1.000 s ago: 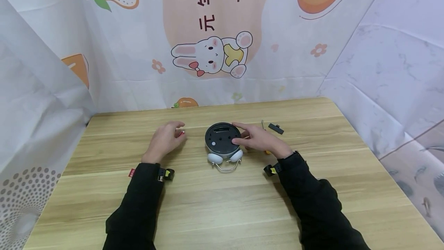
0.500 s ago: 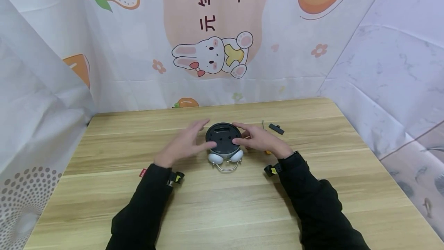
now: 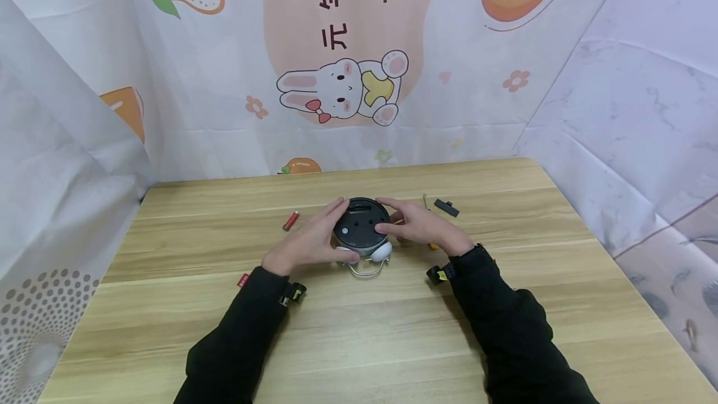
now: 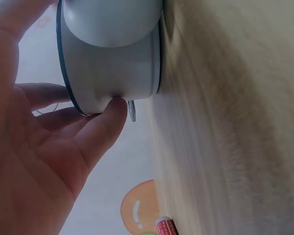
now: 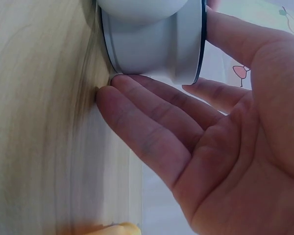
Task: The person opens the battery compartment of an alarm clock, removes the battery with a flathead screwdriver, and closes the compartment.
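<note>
A twin-bell alarm clock (image 3: 361, 229) lies face down on the table, its black back upward and its bells and handle toward me. A dark recess shows near the far edge of the back. My left hand (image 3: 314, 239) holds the clock's left side, fingers along the rim and thumb by the left bell. My right hand (image 3: 417, 224) grips the right side, thumb on the back and fingers against the side. In the left wrist view, a short metal leg (image 4: 132, 111) juts from the pale casing (image 4: 112, 68). A red battery (image 3: 290, 221) lies left of the clock.
A small black cover (image 3: 446, 207) lies beyond my right hand. Beside it a screwdriver (image 3: 425, 200) is partly hidden by that hand; its orange handle (image 5: 118, 229) shows in the right wrist view. A printed curtain (image 3: 224, 142) hangs behind the wooden table (image 3: 359, 341).
My left hand has moved right from the red battery to the clock's left side. The battery now lies uncovered on the table. The right hand stays on the clock.
</note>
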`<move>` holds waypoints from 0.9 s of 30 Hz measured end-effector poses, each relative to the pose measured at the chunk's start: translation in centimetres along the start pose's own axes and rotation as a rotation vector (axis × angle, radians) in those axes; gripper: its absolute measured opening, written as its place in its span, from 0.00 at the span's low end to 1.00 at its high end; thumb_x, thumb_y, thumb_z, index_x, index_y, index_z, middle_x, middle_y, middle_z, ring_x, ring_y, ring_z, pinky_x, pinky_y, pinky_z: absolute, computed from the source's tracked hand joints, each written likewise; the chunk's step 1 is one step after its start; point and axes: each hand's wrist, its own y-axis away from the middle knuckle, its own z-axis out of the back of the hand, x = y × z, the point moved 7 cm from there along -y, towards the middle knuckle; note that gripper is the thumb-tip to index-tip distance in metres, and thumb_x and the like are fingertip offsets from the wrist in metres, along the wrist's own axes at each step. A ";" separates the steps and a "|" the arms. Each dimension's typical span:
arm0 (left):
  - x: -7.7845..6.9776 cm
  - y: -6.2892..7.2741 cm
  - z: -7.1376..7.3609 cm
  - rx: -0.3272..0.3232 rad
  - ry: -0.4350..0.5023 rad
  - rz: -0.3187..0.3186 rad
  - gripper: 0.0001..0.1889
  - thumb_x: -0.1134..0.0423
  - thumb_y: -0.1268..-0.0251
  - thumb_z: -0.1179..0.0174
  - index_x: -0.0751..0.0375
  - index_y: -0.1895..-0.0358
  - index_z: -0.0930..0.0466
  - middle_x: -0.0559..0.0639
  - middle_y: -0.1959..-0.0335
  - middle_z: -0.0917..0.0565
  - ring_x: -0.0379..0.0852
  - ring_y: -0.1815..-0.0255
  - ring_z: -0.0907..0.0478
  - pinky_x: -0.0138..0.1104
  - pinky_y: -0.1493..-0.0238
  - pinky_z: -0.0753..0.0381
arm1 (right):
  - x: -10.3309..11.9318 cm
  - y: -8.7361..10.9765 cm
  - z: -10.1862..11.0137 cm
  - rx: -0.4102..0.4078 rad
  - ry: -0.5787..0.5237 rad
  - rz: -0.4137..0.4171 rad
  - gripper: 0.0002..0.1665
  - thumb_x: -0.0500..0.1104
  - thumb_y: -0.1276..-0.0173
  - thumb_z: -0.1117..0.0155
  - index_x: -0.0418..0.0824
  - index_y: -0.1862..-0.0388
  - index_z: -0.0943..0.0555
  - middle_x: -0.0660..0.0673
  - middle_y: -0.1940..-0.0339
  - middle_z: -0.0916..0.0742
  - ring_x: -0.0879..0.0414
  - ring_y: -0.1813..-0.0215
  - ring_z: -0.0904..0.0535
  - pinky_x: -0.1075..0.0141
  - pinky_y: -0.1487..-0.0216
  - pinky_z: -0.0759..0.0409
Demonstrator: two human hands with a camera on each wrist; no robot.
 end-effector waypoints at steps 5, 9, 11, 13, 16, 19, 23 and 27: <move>0.0 0.0 0.1 0.002 0.012 0.000 0.61 0.38 0.47 0.26 0.63 0.18 0.52 0.63 0.18 0.50 0.57 0.20 0.49 0.51 0.26 0.41 | 0.1 0.0 0.1 -0.006 0.006 -0.004 0.45 0.56 0.26 0.36 0.44 0.18 0.42 0.39 0.47 0.13 0.44 0.41 0.18 0.53 0.47 0.20; 0.1 0.0 0.1 0.004 0.020 0.006 0.61 0.38 0.47 0.26 0.64 0.18 0.53 0.63 0.18 0.50 0.57 0.20 0.49 0.50 0.26 0.42 | 0.1 0.0 0.0 -0.006 0.006 -0.010 0.45 0.56 0.26 0.36 0.45 0.18 0.42 0.39 0.47 0.13 0.45 0.41 0.18 0.54 0.48 0.20; 0.3 0.0 0.0 0.006 0.030 0.014 0.62 0.38 0.47 0.26 0.65 0.18 0.54 0.63 0.18 0.50 0.57 0.20 0.49 0.50 0.26 0.42 | 0.1 0.0 0.0 -0.008 0.011 -0.013 0.45 0.57 0.26 0.36 0.45 0.18 0.42 0.38 0.46 0.13 0.44 0.41 0.18 0.53 0.47 0.20; 0.4 0.1 -0.1 0.012 0.044 0.029 0.63 0.39 0.47 0.26 0.66 0.18 0.55 0.63 0.19 0.49 0.56 0.20 0.48 0.50 0.26 0.41 | 0.1 0.0 0.0 -0.010 0.016 -0.014 0.46 0.57 0.26 0.36 0.45 0.18 0.42 0.38 0.46 0.13 0.44 0.41 0.18 0.53 0.46 0.20; 0.7 0.2 -0.3 0.030 0.066 0.061 0.63 0.38 0.46 0.26 0.64 0.18 0.57 0.61 0.19 0.48 0.55 0.22 0.45 0.49 0.27 0.39 | 0.2 0.1 0.0 -0.008 0.026 -0.008 0.46 0.57 0.26 0.36 0.44 0.18 0.42 0.37 0.45 0.14 0.44 0.41 0.18 0.52 0.45 0.20; 1.0 0.3 -0.4 0.046 0.079 0.079 0.63 0.36 0.45 0.28 0.62 0.17 0.59 0.59 0.19 0.47 0.53 0.23 0.43 0.48 0.28 0.37 | 0.4 0.3 0.2 0.009 0.027 0.009 0.45 0.56 0.25 0.36 0.42 0.18 0.42 0.35 0.43 0.15 0.43 0.40 0.18 0.51 0.44 0.20; 1.0 0.3 -0.4 0.050 0.092 0.071 0.63 0.35 0.44 0.29 0.60 0.17 0.60 0.57 0.19 0.45 0.50 0.22 0.43 0.47 0.27 0.38 | 0.5 0.7 1.1 -0.015 0.038 0.031 0.40 0.52 0.23 0.38 0.39 0.20 0.39 0.34 0.40 0.16 0.41 0.39 0.19 0.50 0.42 0.20; 1.0 0.3 -0.5 0.054 0.110 0.054 0.63 0.36 0.44 0.29 0.60 0.17 0.61 0.56 0.19 0.44 0.49 0.22 0.43 0.47 0.26 0.39 | 0.4 1.4 3.5 -0.162 0.054 0.032 0.33 0.48 0.23 0.38 0.38 0.24 0.31 0.36 0.42 0.15 0.42 0.42 0.17 0.50 0.43 0.20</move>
